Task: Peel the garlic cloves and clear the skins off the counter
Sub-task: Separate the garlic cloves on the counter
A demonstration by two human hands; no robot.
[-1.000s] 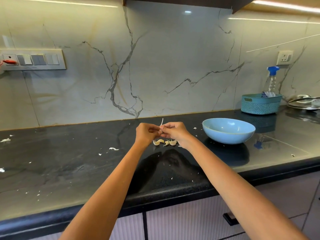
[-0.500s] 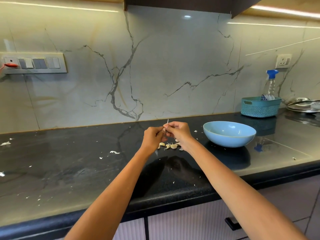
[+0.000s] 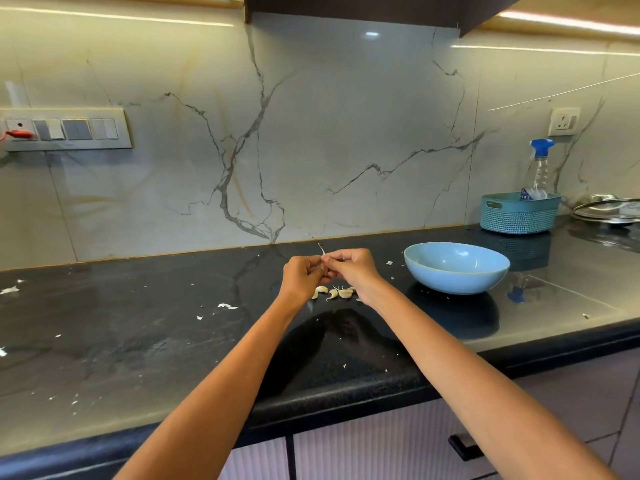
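I am watching both hands working together above the counter (image 3: 138, 341), and little is changing from the pictures a moment ago: they are staying fingertip to fingertip over the same spot. The left hand (image 3: 302, 276) and the right hand (image 3: 351, 268) are both curling their fingers around one small clove, which the fingers are mostly hiding; a thin strip of skin (image 3: 321, 250) is sticking up between them, still attached. I am judging that this clove is still being stripped, not finished.

The other garlic cloves (image 3: 334, 292) are lying in a short row on the counter directly beneath the hands. The blue bowl (image 3: 456, 268) is standing just to the right, apart from the hands; I cannot tell what it holds.

Loose skin scraps (image 3: 227, 306) are lying scattered over the counter to the left, so clearing is not yet begun. A teal basket (image 3: 518, 213) with a spray bottle (image 3: 541, 164) is standing well away at the back right. Nothing is blocking the hands.
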